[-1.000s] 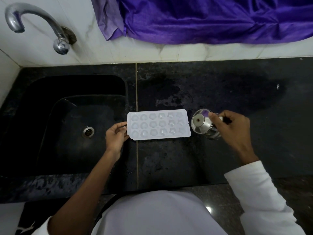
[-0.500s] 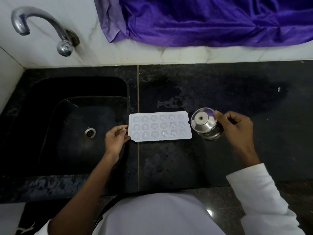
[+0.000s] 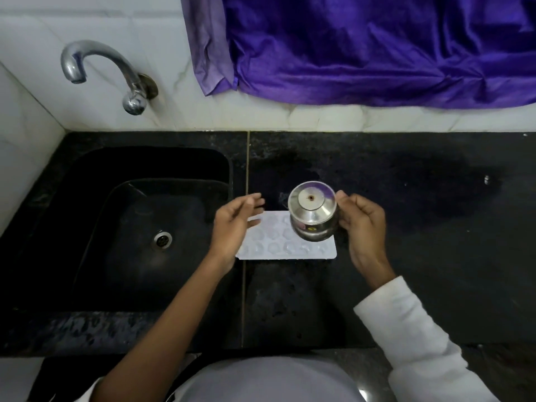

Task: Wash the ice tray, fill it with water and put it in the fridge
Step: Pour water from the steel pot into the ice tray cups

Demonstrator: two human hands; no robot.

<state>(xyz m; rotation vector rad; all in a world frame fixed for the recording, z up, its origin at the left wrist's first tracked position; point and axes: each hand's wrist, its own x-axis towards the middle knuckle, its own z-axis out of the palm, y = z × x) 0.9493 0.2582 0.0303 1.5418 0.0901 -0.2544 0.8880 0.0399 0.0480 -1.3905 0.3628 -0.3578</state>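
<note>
A white ice tray (image 3: 285, 246) lies flat on the black counter, just right of the sink. Its far part is hidden behind my hands and the pot. My right hand (image 3: 361, 224) grips a small steel pot (image 3: 313, 214) by its side and holds it in the air above the tray's right half. My left hand (image 3: 235, 224) hovers over the tray's left end with fingers apart, holding nothing and reaching toward the pot.
The black sink (image 3: 139, 227) with its drain (image 3: 162, 239) lies to the left, under a chrome tap (image 3: 110, 71) on the white tiled wall. A purple cloth (image 3: 377, 47) hangs at the back. A wet patch (image 3: 435, 181) darkens the counter at right.
My right hand lifted the steel pot and brought it left over the tray. My left hand let go of the tray's left edge and rose toward the pot.
</note>
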